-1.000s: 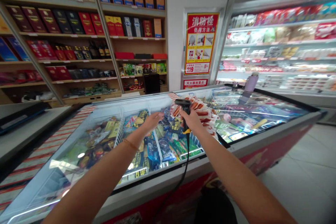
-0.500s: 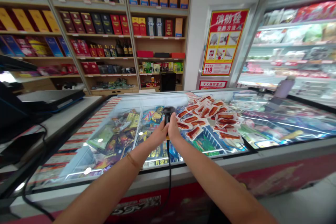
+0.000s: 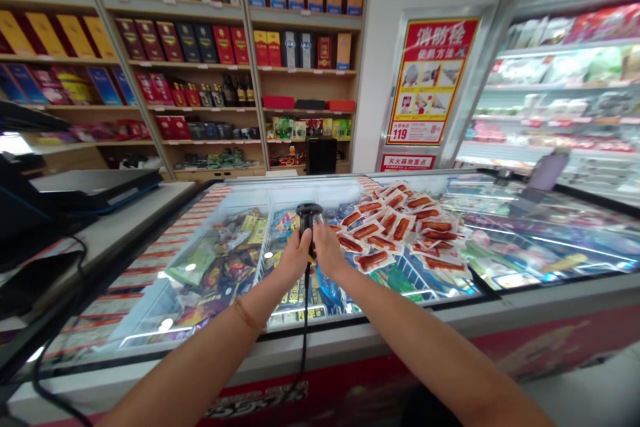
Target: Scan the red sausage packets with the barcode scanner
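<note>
My left hand [image 3: 295, 257] is wrapped round the handle of a black barcode scanner [image 3: 309, 209], held upright over the glass top of a chest freezer [image 3: 200, 340]. The scanner's cable [image 3: 305, 320] hangs down towards me. Close beside the handle, on its right, is my right hand [image 3: 330, 252], its fingers drawn together and partly hidden; what they hold, if anything, does not show. To the right of both hands, a loose pile of clear-wrapped reddish-brown sausages [image 3: 385, 221] lies on the glass.
Under the glass are frozen packets [image 3: 225, 247] and a wire basket [image 3: 405, 267]. A counter [image 3: 165, 203] with dark equipment stands at the left. Behind are shelves of boxes [image 3: 305, 73], a red poster [image 3: 430, 80] and a chilled display [image 3: 565, 87]. A purple bottle [image 3: 549, 170] stands on the freezer's right.
The scanner and my left hand have shifted slightly left. My right hand, pressed against the left before, is now a little apart from it. The camera view has shifted slightly.
</note>
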`<action>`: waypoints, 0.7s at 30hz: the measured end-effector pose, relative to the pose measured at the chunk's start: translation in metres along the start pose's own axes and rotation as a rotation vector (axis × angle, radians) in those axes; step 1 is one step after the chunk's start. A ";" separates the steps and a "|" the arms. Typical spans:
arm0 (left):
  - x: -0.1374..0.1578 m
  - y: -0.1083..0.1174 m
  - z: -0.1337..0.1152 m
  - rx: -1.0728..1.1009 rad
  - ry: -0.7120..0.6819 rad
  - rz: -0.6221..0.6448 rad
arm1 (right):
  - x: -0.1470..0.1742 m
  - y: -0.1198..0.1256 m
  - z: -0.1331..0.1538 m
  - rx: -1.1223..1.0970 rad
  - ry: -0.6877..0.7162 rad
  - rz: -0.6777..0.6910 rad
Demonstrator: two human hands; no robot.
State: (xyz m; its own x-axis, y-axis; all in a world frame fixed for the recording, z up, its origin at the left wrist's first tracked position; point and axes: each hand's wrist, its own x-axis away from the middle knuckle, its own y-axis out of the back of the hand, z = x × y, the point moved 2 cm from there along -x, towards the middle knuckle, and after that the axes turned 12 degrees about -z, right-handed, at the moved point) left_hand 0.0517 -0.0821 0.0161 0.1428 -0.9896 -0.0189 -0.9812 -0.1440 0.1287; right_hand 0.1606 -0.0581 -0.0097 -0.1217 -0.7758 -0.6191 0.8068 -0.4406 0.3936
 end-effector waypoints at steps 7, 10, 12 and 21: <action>-0.021 0.032 -0.005 -0.125 -0.099 -0.021 | -0.001 0.042 -0.036 0.597 0.217 0.141; -0.028 0.050 -0.010 -0.123 -0.130 -0.025 | -0.011 0.061 -0.062 0.734 0.227 0.196; -0.032 0.060 -0.014 -0.109 -0.153 -0.029 | -0.021 0.072 -0.079 0.795 0.237 0.202; -0.064 0.087 0.008 0.064 -0.214 -0.067 | -0.053 0.087 -0.115 0.839 0.285 0.212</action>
State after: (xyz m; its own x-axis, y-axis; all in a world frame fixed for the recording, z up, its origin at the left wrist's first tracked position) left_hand -0.0442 -0.0310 0.0208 0.1837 -0.9543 -0.2358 -0.9777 -0.2022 0.0567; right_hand 0.3040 -0.0033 -0.0207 0.2186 -0.7865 -0.5776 0.0969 -0.5715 0.8149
